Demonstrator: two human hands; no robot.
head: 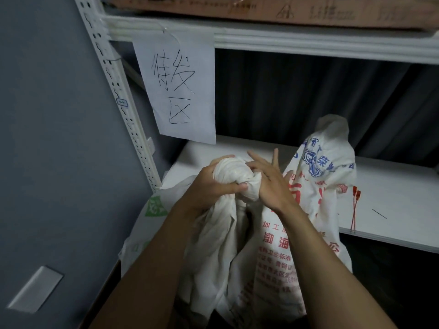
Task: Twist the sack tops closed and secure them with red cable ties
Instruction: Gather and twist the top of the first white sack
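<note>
Two sacks (pixel 268 248) (pixel 329 162), two red cable ties (pixel 357 194) (shelved); left fingers (pixel 235 187) round one top (pixel 234 172), right fingers (pixel 257 161) spread.

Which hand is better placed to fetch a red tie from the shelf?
The right hand: its fingers are loose and it is nearer the thin red plastic cable ties on the white shelf board. The left hand grips the twisted white woven sack top.

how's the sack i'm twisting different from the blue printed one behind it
The near sack has its top wound into a tight knob, gripped by the left hand. The blue-printed sack stands untouched, its top loose. The near sack shows red print, while the blue-printed sack has blue above red. Both are white and untied.
</note>
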